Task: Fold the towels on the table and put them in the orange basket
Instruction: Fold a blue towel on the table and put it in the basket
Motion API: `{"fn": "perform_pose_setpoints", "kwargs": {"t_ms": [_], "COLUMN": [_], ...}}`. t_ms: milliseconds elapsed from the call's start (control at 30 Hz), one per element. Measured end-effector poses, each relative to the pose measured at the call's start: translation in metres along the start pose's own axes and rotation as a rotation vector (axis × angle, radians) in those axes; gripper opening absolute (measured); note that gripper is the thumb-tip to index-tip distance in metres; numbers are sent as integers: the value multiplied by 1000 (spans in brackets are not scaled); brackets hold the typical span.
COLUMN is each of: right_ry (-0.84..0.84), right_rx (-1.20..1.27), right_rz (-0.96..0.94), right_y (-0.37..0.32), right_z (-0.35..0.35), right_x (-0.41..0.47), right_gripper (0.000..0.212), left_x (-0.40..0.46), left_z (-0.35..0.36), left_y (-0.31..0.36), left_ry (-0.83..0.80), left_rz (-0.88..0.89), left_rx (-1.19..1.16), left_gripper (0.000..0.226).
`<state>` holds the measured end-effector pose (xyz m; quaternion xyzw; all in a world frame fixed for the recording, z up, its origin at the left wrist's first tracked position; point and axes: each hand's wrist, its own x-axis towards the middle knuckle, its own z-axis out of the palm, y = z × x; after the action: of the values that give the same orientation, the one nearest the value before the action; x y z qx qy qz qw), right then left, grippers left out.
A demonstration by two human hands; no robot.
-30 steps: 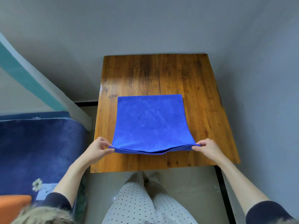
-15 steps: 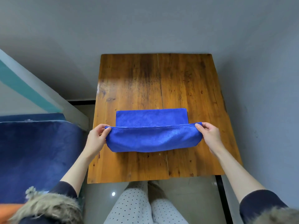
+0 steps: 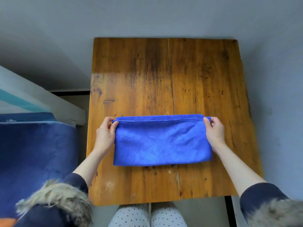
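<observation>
My left hand (image 3: 105, 136) and right hand (image 3: 214, 133) each pinch a far corner of the blue towel (image 3: 161, 141), folded near the tabletop's (image 3: 164, 76) near edge; I'd line up both edges squarely before letting go.

1 head-worn camera is looking steeply down and forward from above the person's lap, taking in the whole wooden table (image 3: 164, 76) close below. Its wide lens is bending the walls at the edges. The near table edge is lying toward the bottom, the far edge toward the top. No 2nd view is sharing this scene.
</observation>
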<state>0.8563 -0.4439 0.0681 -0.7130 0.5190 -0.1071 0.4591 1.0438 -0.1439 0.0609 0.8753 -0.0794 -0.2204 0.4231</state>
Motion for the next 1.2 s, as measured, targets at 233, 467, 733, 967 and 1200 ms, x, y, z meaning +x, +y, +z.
{"fn": "perform_pose_setpoints", "kwargs": {"t_ms": [233,467,733,967,1200], "right_ry": [1,11,81,321,-161], "right_rx": [-50,-114,-237,-443,-759], "right_rz": [-36,-65,-40,-339,-781], "right_y": [12,19,20,10,25], "right_z": [7,12,26,36,98], "right_x": [19,27,44,15,-69], "right_gripper": [16,14,19,28,48], "left_x": [20,27,38,12,-46], "left_z": [12,14,27,36,104], "left_y": [-8,-10,-17,-12,-6], "left_ry": [52,79,163,339,-32], "left_rz": [-40,-43,-101,202,438], "left_rx": [18,33,130,578,869], "left_gripper": [6,11,10,33,50]}}
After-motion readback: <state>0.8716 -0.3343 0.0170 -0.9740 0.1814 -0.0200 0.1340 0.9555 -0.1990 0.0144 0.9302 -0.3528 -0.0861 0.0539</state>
